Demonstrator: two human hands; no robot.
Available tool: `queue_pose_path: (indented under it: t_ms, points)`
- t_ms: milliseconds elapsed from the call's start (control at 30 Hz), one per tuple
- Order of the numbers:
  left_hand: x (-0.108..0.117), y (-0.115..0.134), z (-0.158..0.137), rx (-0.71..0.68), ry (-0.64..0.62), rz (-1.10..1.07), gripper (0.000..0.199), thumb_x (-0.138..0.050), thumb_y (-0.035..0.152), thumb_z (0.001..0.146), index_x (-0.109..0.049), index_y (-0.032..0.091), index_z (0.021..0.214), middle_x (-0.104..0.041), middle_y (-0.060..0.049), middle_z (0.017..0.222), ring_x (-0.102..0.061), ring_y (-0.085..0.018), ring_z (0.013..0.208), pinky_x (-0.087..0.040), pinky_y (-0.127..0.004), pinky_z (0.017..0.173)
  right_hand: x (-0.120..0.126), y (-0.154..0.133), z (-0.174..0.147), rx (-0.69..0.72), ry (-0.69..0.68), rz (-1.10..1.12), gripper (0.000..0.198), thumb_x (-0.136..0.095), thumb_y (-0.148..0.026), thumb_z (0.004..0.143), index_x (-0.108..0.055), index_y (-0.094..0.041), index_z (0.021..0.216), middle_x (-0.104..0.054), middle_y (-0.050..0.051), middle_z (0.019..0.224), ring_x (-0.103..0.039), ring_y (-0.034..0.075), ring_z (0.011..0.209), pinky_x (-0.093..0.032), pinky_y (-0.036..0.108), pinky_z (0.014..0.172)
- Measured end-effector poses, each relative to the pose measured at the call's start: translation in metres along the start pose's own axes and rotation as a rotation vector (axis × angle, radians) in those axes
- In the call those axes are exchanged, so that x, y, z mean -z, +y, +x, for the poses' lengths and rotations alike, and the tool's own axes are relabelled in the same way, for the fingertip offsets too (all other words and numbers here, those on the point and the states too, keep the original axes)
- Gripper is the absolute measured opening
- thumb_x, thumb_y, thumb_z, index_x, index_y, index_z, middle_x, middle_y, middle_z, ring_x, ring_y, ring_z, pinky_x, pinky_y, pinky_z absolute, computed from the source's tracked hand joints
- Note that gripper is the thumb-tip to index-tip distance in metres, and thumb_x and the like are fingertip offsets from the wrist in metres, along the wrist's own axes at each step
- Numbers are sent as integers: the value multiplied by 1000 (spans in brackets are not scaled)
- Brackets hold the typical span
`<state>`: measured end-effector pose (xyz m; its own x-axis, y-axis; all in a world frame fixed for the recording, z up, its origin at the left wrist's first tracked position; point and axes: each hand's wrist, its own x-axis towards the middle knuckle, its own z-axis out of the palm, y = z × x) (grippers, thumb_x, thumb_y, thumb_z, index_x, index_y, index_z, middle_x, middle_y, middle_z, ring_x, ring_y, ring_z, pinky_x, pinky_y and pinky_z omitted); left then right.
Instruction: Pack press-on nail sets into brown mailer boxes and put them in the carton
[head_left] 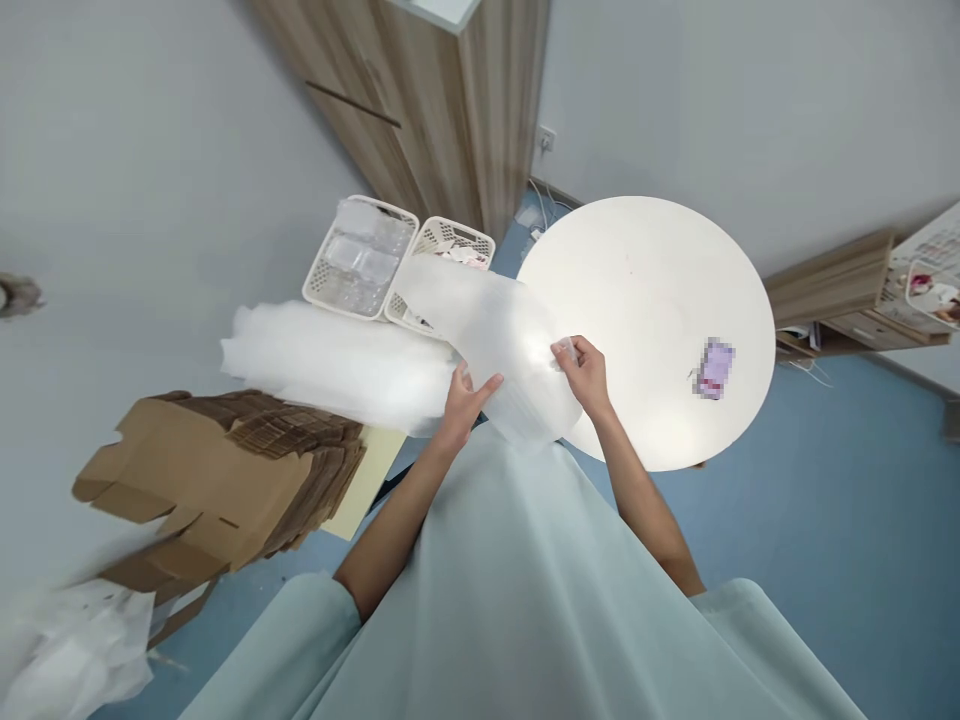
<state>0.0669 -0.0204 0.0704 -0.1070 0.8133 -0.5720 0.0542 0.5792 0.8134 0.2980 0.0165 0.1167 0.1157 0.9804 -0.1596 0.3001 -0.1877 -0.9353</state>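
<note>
A thin, translucent white foam sheet (495, 320) spreads in front of me, overlapping the near basket and the round table's left side. My right hand (585, 375) pinches a crumpled bit of it between thumb and fingers. At its lower left edge is my left hand (463, 410), thumb across the sheet and fingers at the edge, holding it. Left of that hand lies a thick pile of similar white sheets (337, 365). Part of the left fingers is hard to make out.
The white round table (645, 270) bears a blurred purple item (714, 369). Two white baskets stand behind the pile, the left basket (319, 270) with clear plastic packs, the right basket (480, 238) with small pieces. Flattened cardboard boxes (202, 480) are stacked at left; a wood-grain cabinet (450, 120) stands behind.
</note>
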Motion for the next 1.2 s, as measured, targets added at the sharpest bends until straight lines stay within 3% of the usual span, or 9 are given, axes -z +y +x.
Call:
queue_pose_path:
  t_ms: [67, 133, 400, 667, 900, 1200]
  points:
    - [-25, 3, 1, 38, -161, -124, 86, -86, 51, 85, -47, 21, 155, -70, -19, 140, -67, -35, 130, -61, -45, 99, 24, 15, -7, -37, 94, 11, 43, -61, -65, 96, -63, -23, 90, -61, 1, 81, -58, 18, 76, -48, 30, 70]
    - [-50, 6, 2, 40, -246, -173, 82, -88, 46, 82, -52, 20, 150, -77, -15, 126, -74, -31, 115, -64, -43, 93, 45, 30, -13, -67, 174, 30, 43, -61, -66, 96, -61, -23, 90, -59, 1, 81, -56, 18, 75, -48, 30, 69]
    - [-123, 18, 39, -60, -197, 74, 70, -83, 39, 86, -56, 19, 148, -76, -9, 110, -77, -22, 97, -64, -32, 79, 105, 98, -30, -210, 307, -12, 49, -58, -73, 92, -50, -26, 80, -46, -3, 71, -44, 16, 66, -40, 29, 61]
    - [-168, 5, 75, -114, -245, 291, 58, -82, 33, 86, -63, 17, 138, -72, -6, 102, -75, -17, 75, -62, -31, 74, 131, 159, -44, -341, 292, -28, 49, -58, -72, 86, -49, -26, 74, -47, -5, 65, -43, 15, 62, -39, 28, 59]
    - [-180, -13, 89, -149, -220, 590, 46, -74, 29, 89, -66, 22, 134, -76, -4, 105, -75, -17, 73, -59, -33, 83, 138, 183, -51, -429, 246, -105, 50, -58, -74, 81, -59, -25, 75, -61, -1, 63, -58, 20, 69, -48, 30, 67]
    - [-149, -10, 97, -329, -235, 837, 42, -62, 31, 94, -69, 25, 136, -80, -5, 105, -75, -27, 96, -56, -38, 93, 141, 197, -37, -492, 295, -91, 40, -66, -63, 77, -67, -23, 81, -74, 2, 75, -65, 22, 74, -48, 32, 72]
